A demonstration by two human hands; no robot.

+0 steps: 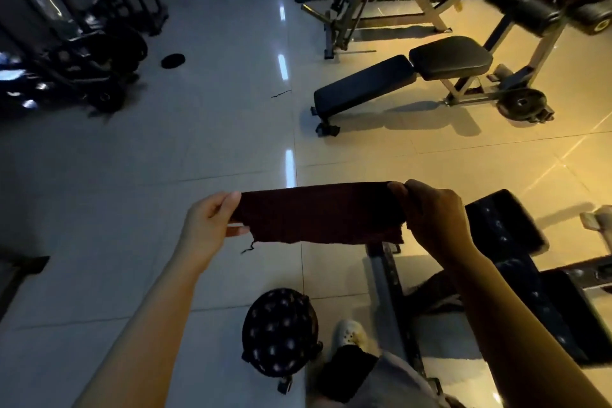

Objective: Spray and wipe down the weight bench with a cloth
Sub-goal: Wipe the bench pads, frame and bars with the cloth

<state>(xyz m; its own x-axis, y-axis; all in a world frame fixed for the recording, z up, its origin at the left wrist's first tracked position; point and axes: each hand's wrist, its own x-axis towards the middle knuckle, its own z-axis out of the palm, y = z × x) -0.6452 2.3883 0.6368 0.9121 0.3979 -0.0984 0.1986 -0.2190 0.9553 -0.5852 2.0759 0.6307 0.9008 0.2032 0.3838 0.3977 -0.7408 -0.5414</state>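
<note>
Between the two raised hands, a dark cloth [319, 214] is stretched flat at chest height: the left hand [207, 220] pinches its left edge between thumb and fingers, and the right hand [433, 212] grips its right edge with fingers curled over the top. A loose thread hangs from the lower left corner. The nearer weight bench [516, 252], its dark pad marked with pale spots that may be droplets, lies below and to the right of the cloth, not touching it. A second bench [404, 79] stands well apart across the tiled floor [132, 192]. The step in hand appears to be spreading or folding the cloth ahead of wiping. The next move calls for lowering the cloth onto the near pad. No spray bottle can be identified. No brand, label or writing is legible.
</note>
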